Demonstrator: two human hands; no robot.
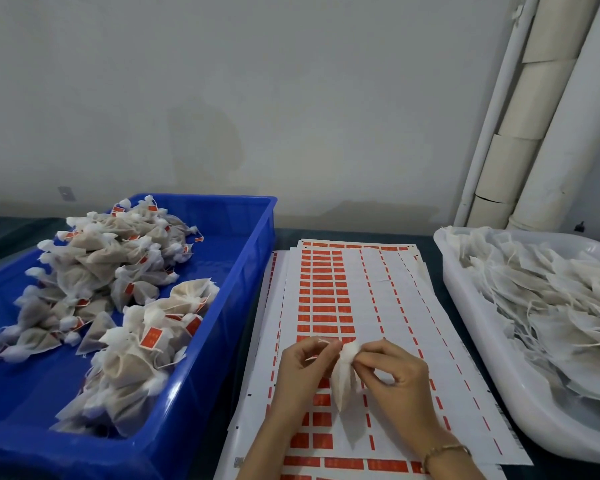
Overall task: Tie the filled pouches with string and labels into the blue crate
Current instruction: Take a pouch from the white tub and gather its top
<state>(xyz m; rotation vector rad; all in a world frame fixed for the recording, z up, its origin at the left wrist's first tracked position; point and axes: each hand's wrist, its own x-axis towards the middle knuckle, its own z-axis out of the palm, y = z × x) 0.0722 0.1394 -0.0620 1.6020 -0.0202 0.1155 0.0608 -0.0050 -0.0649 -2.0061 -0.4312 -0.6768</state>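
The blue plastic crate [253,244] at the counter's left edge holds a heap of tied mesh pouches [118,271]. The white tray [465,299] at the right edge holds flat untied pouches [551,306]. Between them lie red label sheets [378,289], and above these, near the front edge, the left hand [302,368] and right hand [395,372] pinch the gathered neck of one filled pouch [343,379].

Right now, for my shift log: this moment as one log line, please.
step: tying pouch | left hand: pinches string | right hand: pinches pouch neck | blue crate: tied pouches | white tray: untied pouches
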